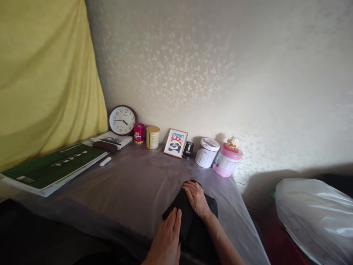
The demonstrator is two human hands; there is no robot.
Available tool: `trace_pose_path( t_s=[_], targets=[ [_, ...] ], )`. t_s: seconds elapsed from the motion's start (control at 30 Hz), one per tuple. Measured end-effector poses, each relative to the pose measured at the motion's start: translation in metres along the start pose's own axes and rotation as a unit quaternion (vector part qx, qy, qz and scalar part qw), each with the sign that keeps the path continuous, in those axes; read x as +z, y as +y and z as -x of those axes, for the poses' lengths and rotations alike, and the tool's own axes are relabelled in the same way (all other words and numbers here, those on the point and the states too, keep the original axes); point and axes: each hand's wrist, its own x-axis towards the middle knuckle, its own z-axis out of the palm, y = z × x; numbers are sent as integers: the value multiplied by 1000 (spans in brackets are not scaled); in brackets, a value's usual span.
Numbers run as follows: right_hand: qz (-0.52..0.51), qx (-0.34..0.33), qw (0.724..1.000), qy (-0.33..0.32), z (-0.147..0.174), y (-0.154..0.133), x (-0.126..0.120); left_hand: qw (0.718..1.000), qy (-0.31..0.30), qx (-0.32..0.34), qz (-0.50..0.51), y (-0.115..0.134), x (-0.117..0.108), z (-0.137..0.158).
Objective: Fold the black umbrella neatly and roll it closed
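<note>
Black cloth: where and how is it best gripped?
Probably pinch the black cloth by its pointed left corner, coming from the left: that corner juts out uncovered beside the left hand, while the right hand lies across its far part.

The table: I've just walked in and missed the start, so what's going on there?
A person is handling a black cloth on the table. The right hand lies palm down on it; the left hand rests at its left side. Beyond, a clock and a picture frame stand by the wall.
</note>
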Motion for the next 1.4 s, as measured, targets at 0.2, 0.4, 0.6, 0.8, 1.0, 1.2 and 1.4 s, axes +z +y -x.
trace_pose_path(
  t_s=[0.2,0.4,0.6,0.8,1.0,1.2,1.4],
  targets=[
    [8,172,979,111,6,43,-16,1000,17,-3,2,-3,7,2],
    [0,342,931,127,74,59,-49,996,70,17,51,-12,19,1],
    [-171,451,870,97,90,44,-56,992,78,25,99,-14,19,-1],
    [-164,414,885,138,80,22,-56,990,94,28,102,-16,22,0],
    [-212,371,893,143,77,2,-56,993,97,23,64,-15,26,-1],
    [-210,331,899,195,62,-15,-71,997,67,4,46,-7,18,3],
    [-253,332,891,181,36,-21,-57,997,70,3,34,-5,17,5]
  ],
)
